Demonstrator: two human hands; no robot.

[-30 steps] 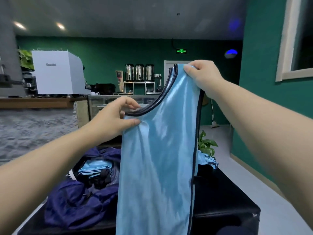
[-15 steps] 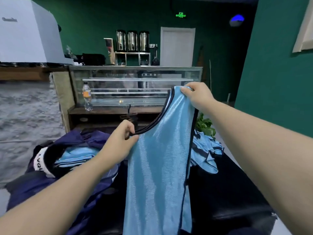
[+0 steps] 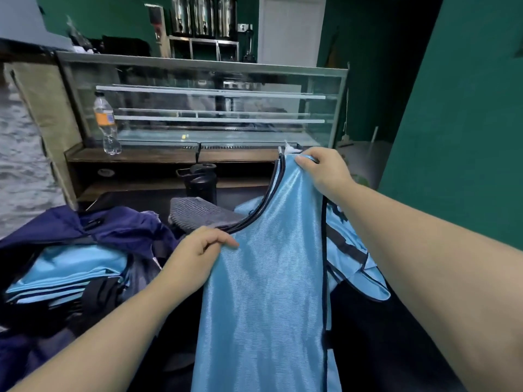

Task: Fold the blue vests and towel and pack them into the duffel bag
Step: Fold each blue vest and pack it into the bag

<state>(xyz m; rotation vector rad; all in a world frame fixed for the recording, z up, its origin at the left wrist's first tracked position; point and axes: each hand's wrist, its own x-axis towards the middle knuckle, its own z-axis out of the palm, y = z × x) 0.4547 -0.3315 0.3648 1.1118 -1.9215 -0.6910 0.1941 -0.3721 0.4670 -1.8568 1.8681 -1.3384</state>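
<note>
You hold one blue vest point(image 3: 266, 292) up in front of you, folded lengthwise so it hangs as a long narrow panel over the black table point(image 3: 376, 329). Your right hand point(image 3: 322, 172) pinches the top of its shoulder strap, the highest part of the vest. Your left hand point(image 3: 195, 256) grips the vest's left edge just below the dark-trimmed neckline, thumb on the front. Left of the vest, the navy duffel bag point(image 3: 93, 230) lies open with folded blue vests point(image 3: 68, 274) inside. Just behind the vest, a grey towel point(image 3: 198, 215) lies folded on the table. Right of the vest, more loose blue vests point(image 3: 353, 258) lie in a heap, partly hidden behind it.
</note>
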